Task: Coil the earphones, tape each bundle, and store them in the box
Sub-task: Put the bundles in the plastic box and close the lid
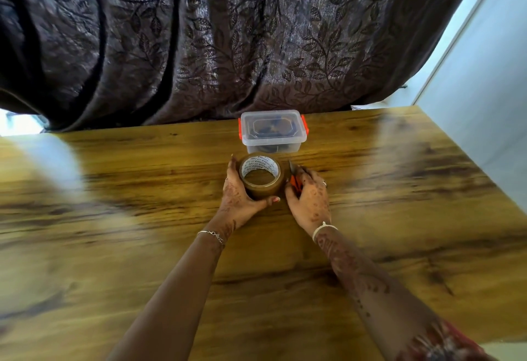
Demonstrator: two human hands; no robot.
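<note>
A roll of brown packing tape point(260, 178) stands on the wooden table point(142, 218) in the middle of the view. My left hand point(238, 195) curls round its left side, thumb at the front. My right hand point(309, 199) sits just right of the roll and holds an orange-handled cutter point(294, 179) whose blade points up beside the tape. Behind the roll stands a clear plastic box point(273, 131) with orange latches and its lid on; dark earphone bundles show dimly through the plastic.
A dark leaf-patterned curtain point(228, 38) hangs right behind the table's far edge. A pale wall point(484, 89) runs along the right side. Bright glare patches lie on the table at left and right.
</note>
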